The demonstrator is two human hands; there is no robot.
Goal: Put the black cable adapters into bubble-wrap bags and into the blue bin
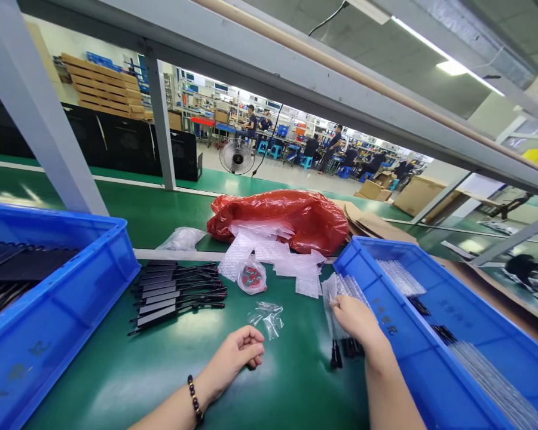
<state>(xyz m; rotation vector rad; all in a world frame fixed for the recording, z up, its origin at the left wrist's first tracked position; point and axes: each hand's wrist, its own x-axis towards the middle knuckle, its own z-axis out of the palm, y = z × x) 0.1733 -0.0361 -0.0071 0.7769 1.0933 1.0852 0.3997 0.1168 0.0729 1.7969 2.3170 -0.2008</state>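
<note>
My left hand hovers over the green table, its fingers curled inward and nothing visible in them. Just beyond it lie some clear plastic pieces. At the right, my right hand grips a bubble-wrap bag in a row of similar bags beside a blue bin; black cable ends stick out below. To the left lies a row of flat black parts with cables. A round clear bag with red pieces sits near the middle, in front of loose bubble-wrap sleeves.
A blue bin of black parts stands at left. The right blue bin holds bubble-wrapped pieces. A large red plastic bag lies at the back, beside flat cardboard. Metal frame posts rise behind; people work far off.
</note>
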